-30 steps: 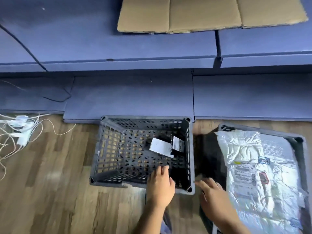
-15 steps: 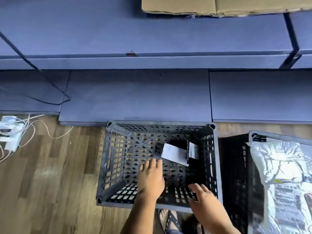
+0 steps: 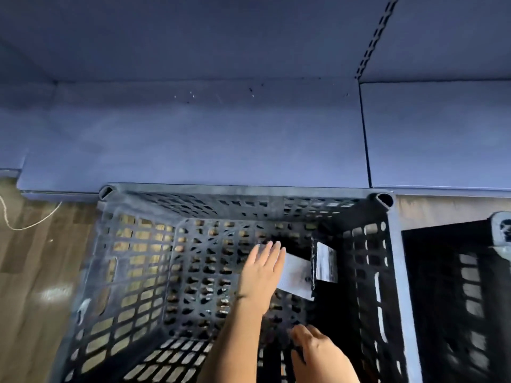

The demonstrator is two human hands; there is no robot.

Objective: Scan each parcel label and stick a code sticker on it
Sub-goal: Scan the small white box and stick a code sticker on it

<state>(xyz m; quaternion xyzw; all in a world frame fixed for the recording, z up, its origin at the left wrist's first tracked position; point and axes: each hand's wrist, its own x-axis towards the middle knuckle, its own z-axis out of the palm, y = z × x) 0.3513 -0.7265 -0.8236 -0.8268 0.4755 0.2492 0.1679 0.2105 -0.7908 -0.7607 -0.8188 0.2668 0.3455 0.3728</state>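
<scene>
Parcel (image 3: 322, 299): a small dark package lying on the floor of the grey perforated crate (image 3: 249, 190), toward its right wall. A white label (image 3: 296, 277) faces up on it; a second, shinier white patch (image 3: 326, 265) sits just right of a raised dark edge. Print on both is too blurred to read.

Left hand (image 3: 261, 275): reaching down into the crate, palm down, fingers straight and spread flat, holding nothing. Fingertips overlap the label's left edge; cannot tell whether they touch it or hover above.

Right hand (image 3: 315, 352): low at the near side of the crate, fingers loosely curled, nothing visibly held. Contact with the crate wall cannot be told.

A second dark crate (image 3: 459, 299) stands just to the right. No scanner or sticker sheet in view.

Judgement: step in hand is retrieving the parcel for scanning; neither scan nor sticker looks done yet for this one.

Notes for a clean pick:
- Pinch the package by its near-left edge, not the label, so the label is not creased or smudged.
- Lift straight up, clear of the right wall.
- Keep the label face-up and flat for the scan.
- Package looks thin and light, so it may slide on the perforated floor; steady it with the right hand if needed.
</scene>
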